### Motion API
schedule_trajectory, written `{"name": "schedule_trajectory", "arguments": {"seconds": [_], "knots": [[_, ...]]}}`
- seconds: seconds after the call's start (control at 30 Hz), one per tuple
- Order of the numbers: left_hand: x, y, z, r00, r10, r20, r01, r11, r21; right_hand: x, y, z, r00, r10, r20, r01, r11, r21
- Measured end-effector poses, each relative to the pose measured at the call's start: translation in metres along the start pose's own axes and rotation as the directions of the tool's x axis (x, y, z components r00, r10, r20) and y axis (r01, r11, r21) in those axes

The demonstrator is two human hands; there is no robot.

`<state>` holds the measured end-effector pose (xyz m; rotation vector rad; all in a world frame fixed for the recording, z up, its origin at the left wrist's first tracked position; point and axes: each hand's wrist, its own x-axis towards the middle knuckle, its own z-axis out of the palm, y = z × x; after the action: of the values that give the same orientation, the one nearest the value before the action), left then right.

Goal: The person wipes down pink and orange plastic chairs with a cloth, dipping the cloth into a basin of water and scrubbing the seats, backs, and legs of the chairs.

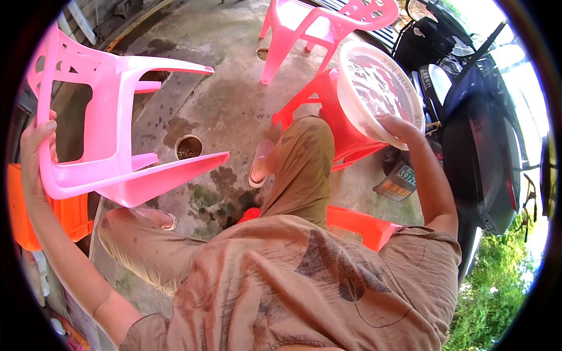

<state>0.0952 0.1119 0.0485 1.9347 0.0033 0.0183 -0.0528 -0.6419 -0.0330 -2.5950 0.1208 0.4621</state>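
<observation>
My left hand [38, 136] is wrapped around the armrest of a pink plastic chair [105, 127], which is tipped so that its legs point to the right. The openwork backrest is at its upper left. To the right, a white plastic basin [347, 94] with water in it rests on a red plastic stool [303, 103]. My right hand [395, 127] reaches over the near rim of the basin. Its fingertips go down into the basin, and I cannot tell whether they hold anything.
Another pink plastic chair [298, 30] stands ahead on the wet concrete floor [224, 92]. A parked scooter [478, 153] with a plate borders the right side. An orange crate [72, 219] sits at the left. A round hole [189, 147] opens in the floor.
</observation>
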Motion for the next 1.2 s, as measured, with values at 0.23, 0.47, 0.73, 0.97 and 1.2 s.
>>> {"name": "schedule_trajectory", "arguments": {"seconds": [0.23,0.47,0.73,0.97,1.2], "knots": [[0.004,-0.002,-0.003,1.0,-0.022,-0.016,0.023,1.0,0.01,0.01,-0.034,-0.001,0.888,0.459,0.02,-0.459,0.885,0.082],[0.006,-0.005,-0.004,0.999,-0.036,-0.013,0.036,0.999,-0.017,0.006,-0.009,0.003,0.901,0.384,0.201,-0.407,0.59,0.697],[0.007,-0.004,-0.004,0.999,-0.045,-0.023,0.045,0.999,-0.007,0.028,-0.033,0.005,0.909,0.399,-0.12,-0.238,0.733,0.637],[-0.002,0.008,0.01,0.999,-0.034,-0.03,0.035,0.999,0.016,0.054,0.013,-0.021,0.896,0.259,-0.361,0.282,0.296,0.912],[-0.003,0.006,0.008,1.0,-0.029,0.008,0.029,1.0,0.009,0.089,0.019,-0.047,0.879,0.185,-0.438,0.386,0.262,0.885]]}}
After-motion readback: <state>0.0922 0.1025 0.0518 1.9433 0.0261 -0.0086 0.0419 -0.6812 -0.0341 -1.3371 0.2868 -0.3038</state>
